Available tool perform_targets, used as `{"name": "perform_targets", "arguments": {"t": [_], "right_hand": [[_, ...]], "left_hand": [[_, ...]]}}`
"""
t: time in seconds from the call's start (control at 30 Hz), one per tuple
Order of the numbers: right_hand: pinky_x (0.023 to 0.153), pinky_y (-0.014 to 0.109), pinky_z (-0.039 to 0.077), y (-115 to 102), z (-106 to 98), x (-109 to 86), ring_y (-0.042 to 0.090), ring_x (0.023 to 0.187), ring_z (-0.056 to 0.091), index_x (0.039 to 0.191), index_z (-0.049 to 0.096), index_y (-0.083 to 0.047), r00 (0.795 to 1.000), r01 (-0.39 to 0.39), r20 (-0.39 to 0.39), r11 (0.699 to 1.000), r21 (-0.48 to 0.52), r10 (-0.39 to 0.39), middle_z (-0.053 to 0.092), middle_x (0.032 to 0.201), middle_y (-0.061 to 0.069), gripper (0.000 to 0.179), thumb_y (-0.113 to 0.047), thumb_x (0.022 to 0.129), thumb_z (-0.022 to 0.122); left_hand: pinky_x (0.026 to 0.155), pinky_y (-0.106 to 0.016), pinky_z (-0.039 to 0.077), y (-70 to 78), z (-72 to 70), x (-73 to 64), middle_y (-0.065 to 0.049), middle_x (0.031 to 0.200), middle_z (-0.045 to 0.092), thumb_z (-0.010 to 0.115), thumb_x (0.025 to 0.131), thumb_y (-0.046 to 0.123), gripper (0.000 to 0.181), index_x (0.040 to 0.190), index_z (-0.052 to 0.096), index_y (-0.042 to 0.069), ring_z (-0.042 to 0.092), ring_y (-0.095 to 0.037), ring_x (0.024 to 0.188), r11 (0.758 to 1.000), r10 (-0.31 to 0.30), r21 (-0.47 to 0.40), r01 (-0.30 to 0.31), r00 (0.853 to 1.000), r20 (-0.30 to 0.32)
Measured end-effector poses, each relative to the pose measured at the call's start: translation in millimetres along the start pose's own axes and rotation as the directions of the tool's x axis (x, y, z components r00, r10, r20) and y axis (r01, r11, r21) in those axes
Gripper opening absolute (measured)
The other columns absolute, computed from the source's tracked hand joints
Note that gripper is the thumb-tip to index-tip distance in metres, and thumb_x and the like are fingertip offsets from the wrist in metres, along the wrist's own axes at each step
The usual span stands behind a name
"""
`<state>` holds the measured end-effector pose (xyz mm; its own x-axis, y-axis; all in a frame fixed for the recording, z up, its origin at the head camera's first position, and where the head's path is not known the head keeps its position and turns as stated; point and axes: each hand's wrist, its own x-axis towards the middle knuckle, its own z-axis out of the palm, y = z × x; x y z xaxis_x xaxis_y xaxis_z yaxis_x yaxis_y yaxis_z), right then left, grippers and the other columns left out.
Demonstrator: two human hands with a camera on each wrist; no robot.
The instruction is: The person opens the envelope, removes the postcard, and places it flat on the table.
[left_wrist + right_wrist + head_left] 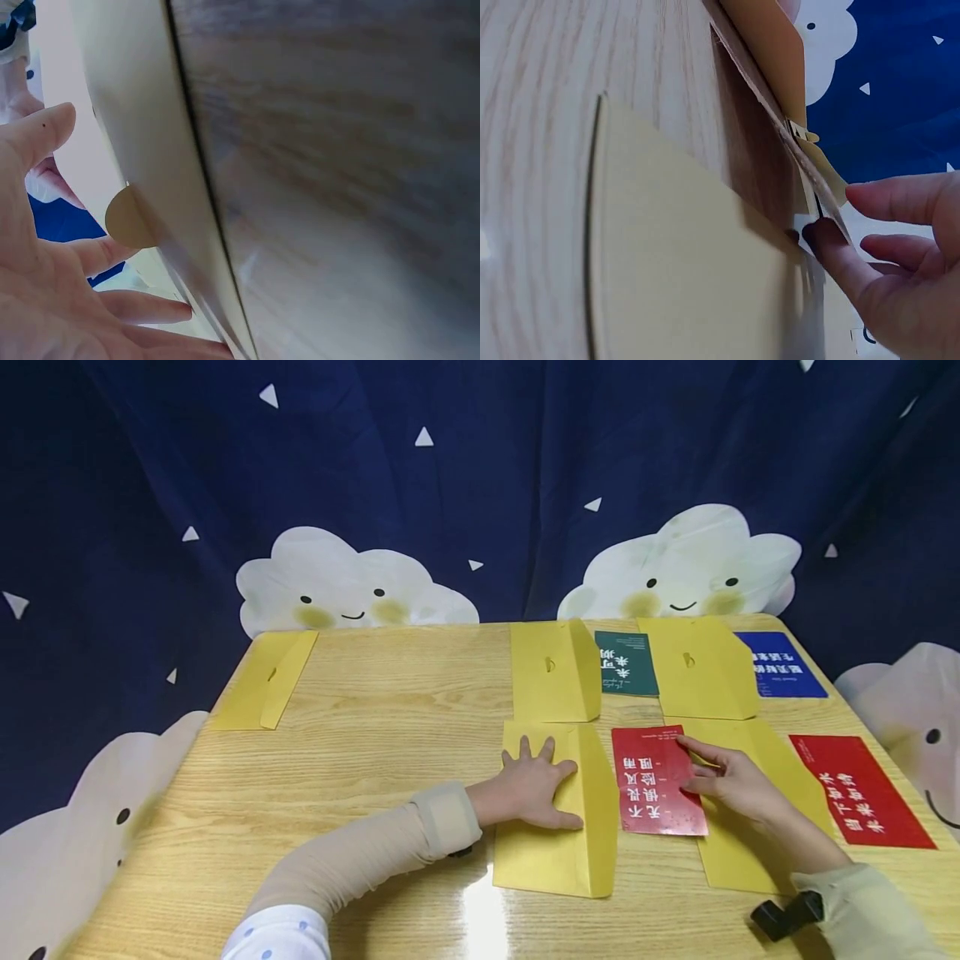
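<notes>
My left hand (531,787) lies with fingers spread on a yellow envelope (543,867) whose flap stands unfolded on its right side. In the left wrist view the left fingers (146,306) reach over the envelope's surface. My right hand (738,783) pinches a red card (645,806) with white Chinese characters by its right edge, between thumb and fingers. That card is beside the envelope's flap and partly over another yellow envelope (738,864). In the right wrist view the card shows nearly edge-on, raised from the wooden surface.
Two more yellow envelopes (532,693) lie behind, with a green card (628,664) and a blue card (791,664) to their right. Another red card (862,793) is at the right edge. A closed yellow envelope (251,693) lies at the back left of the wooden table (375,710).
</notes>
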<state>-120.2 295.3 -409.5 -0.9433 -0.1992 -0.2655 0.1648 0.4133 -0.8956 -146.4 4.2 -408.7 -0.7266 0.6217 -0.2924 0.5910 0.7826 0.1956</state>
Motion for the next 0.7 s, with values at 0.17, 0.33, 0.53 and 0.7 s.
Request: {"name": "perform_targets", "arguments": {"t": [0.17, 0.33, 0.53, 0.7], "right_hand": [[0.078, 0.023, 0.049, -3.0, 0.0, -2.5, 0.031, 0.110, 0.053, 0.140, 0.021, 0.008, 1.000, 0.018, -0.007, 0.999, -0.040, -0.018, 0.030, 0.134, 0.037, 0.068, -0.002, 0.085, 0.060], [0.079, 0.016, 0.046, -6.3, -2.7, -6.0, 0.011, 0.111, 0.052, 0.140, 0.022, 0.009, 0.999, 0.026, -0.023, 0.999, -0.037, -0.027, 0.029, 0.137, 0.032, 0.068, -0.008, 0.086, 0.060], [0.079, 0.012, 0.044, -4.8, -7.2, -9.9, -0.005, 0.105, 0.050, 0.139, 0.021, 0.010, 0.999, 0.030, -0.029, 0.999, -0.031, -0.031, 0.029, 0.136, 0.032, 0.067, -0.014, 0.089, 0.059], [0.077, 0.012, 0.044, -3.2, -8.7, -14.4, -0.013, 0.098, 0.049, 0.139, 0.024, 0.010, 0.997, 0.040, -0.064, 0.999, -0.028, -0.042, 0.034, 0.134, 0.033, 0.067, -0.017, 0.089, 0.059]], "left_hand": [[0.087, -0.065, 0.033, -1.4, 0.1, -0.3, -0.020, 0.146, 0.023, 0.056, 0.074, 0.066, 0.079, 0.140, 0.036, 0.026, 0.022, -0.054, 0.125, 1.000, -0.001, -0.012, 0.002, 1.000, 0.019], [0.091, -0.062, 0.033, -4.9, -0.9, -2.2, -0.019, 0.146, 0.023, 0.056, 0.079, 0.060, 0.075, 0.142, 0.034, 0.024, 0.023, -0.050, 0.127, 1.000, 0.008, -0.023, -0.008, 1.000, 0.006], [0.091, -0.058, 0.036, -13.0, -3.7, -8.9, -0.020, 0.142, 0.031, 0.057, 0.083, 0.048, 0.066, 0.139, 0.038, 0.018, 0.030, -0.046, 0.125, 0.997, 0.043, -0.054, -0.047, 0.996, -0.083], [0.094, -0.048, 0.038, -20.9, -8.9, -17.6, -0.019, 0.135, 0.043, 0.058, 0.084, 0.041, 0.060, 0.134, 0.045, 0.010, 0.040, -0.038, 0.122, 0.993, 0.074, -0.078, -0.088, 0.982, -0.171]]}}
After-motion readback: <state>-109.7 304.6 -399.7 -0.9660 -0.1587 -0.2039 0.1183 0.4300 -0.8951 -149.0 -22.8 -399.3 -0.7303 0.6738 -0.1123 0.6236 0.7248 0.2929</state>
